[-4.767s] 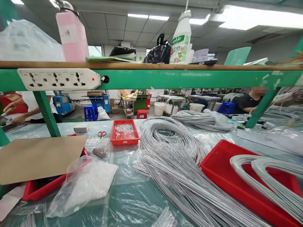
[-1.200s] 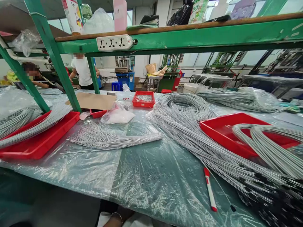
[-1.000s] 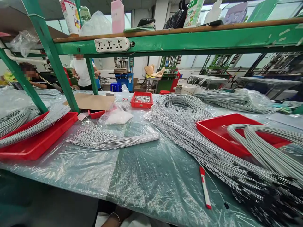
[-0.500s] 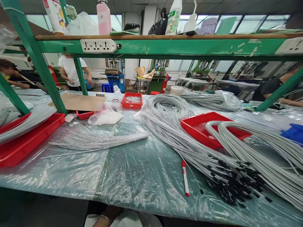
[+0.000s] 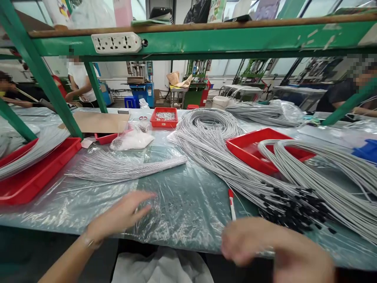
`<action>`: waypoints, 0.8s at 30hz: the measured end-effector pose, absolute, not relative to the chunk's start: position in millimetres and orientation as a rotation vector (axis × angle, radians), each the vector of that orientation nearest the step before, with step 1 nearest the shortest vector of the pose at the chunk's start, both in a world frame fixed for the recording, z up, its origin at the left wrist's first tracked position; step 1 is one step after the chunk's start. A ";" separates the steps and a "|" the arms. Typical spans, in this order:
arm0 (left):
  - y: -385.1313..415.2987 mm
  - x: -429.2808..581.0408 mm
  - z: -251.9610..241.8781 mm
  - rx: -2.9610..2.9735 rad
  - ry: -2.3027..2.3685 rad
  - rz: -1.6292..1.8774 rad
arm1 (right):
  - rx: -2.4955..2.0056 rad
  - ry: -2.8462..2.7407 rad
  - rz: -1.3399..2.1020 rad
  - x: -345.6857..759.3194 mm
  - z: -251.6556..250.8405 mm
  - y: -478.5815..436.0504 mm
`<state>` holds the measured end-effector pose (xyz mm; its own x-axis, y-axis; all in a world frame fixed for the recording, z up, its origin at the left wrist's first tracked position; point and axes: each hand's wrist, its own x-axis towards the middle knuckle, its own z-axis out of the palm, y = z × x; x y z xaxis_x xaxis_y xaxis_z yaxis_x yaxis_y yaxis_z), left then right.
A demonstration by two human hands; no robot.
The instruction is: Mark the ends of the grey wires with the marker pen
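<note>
My left hand (image 5: 123, 214) hovers over the plastic-covered table (image 5: 182, 212), thumb and fingers apart with nothing between them. At the front edge, my right hand (image 5: 250, 239) is smeared by motion, its fingers bent down and partly hidden. Just behind it lies a red-and-white marker (image 5: 232, 205), its lower end covered by the hand. A fanned bundle of thin grey cables (image 5: 126, 167) rests beyond my left hand. To the right, a large coil of grey cables (image 5: 206, 143) runs down to a cluster of black end pieces (image 5: 294, 208).
Red trays stand at the left (image 5: 44, 173) and right (image 5: 250, 149). A small red tray (image 5: 164, 118) holds little metal parts, near a bag of white material (image 5: 132, 139). A green shelf beam (image 5: 220, 37) crosses above. Other people work at both sides.
Both my hands have come up from below the table edge, the left over the table and the right near the marker. My view has tilted slightly downward.
</note>
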<state>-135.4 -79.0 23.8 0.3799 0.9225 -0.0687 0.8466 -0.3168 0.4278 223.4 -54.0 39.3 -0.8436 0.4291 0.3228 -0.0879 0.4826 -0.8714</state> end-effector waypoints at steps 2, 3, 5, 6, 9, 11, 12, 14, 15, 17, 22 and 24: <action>-26.5 -130.6 12.7 2.493 1.776 0.320 | -0.217 -2.183 1.503 196.9 36.0 -23.1; -0.3 -127.6 4.2 2.509 1.851 0.338 | -0.204 -2.145 1.640 182.6 32.7 -8.7; 45.7 -122.1 -14.4 2.520 1.920 0.346 | -0.374 -1.996 1.849 154.1 21.3 15.9; 63.6 -120.3 -22.9 2.525 1.932 0.339 | -0.531 -1.877 1.902 141.0 12.9 26.1; 92.9 -119.9 -41.8 2.540 1.903 0.332 | -0.867 -1.327 1.913 110.7 -20.6 50.4; 93.6 -122.7 -49.1 2.547 1.864 0.354 | -0.902 -1.156 1.886 98.6 -44.2 63.7; 89.6 -124.2 -51.5 2.550 1.843 0.371 | -0.890 -1.102 1.882 94.4 -54.5 69.3; 75.8 -126.7 -54.1 2.557 1.795 0.406 | -0.846 -0.997 1.894 88.3 -69.9 77.4; 67.4 -127.4 -54.1 2.561 1.769 0.421 | -0.817 -0.953 1.896 85.9 -74.6 79.2; 51.0 -128.3 -51.0 2.565 1.719 0.440 | -0.767 -0.875 1.882 82.2 -78.1 77.9; 33.5 -123.4 -25.5 2.492 1.531 0.487 | -0.648 -0.876 1.816 80.5 -64.6 55.7; 37.6 -117.2 -12.9 2.385 1.371 0.531 | -0.587 -0.992 1.793 83.2 -59.6 47.6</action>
<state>-117.2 37.6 -12.9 0.4651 0.8724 0.1506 0.7462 -0.4778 0.4636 83.2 47.6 -59.6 -0.4157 0.9087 0.0390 -0.5161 -0.2004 -0.8327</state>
